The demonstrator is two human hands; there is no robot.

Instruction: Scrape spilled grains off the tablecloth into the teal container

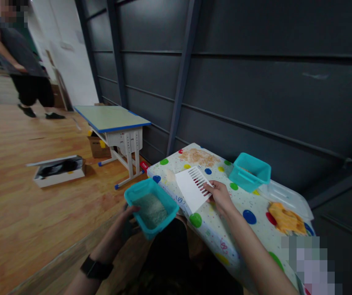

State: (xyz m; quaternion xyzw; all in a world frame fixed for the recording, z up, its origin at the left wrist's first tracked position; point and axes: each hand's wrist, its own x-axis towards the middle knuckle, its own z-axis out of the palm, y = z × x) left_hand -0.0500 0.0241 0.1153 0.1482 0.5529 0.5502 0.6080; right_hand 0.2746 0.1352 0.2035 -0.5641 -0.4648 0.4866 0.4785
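My left hand [126, 224] grips a teal plastic bin [151, 207] at its near side and holds it just off the table's left edge; pale grain fills the bin. My right hand [220, 196] pinches a white slotted card or scraper [192, 188] that lies flat on the polka-dot tablecloth [240, 205]. A black watch sits on my left wrist. A patch of brownish grain [199, 156] is spread on the cloth at the far end.
A second teal bin [250, 171] stands on the table by the dark wall, with a clear lidded container [286, 196] and an orange cloth [285, 218] beside it. Further off are a blue-edged desk [112, 119], an open box [59, 170] on the wooden floor and another person [19, 53].
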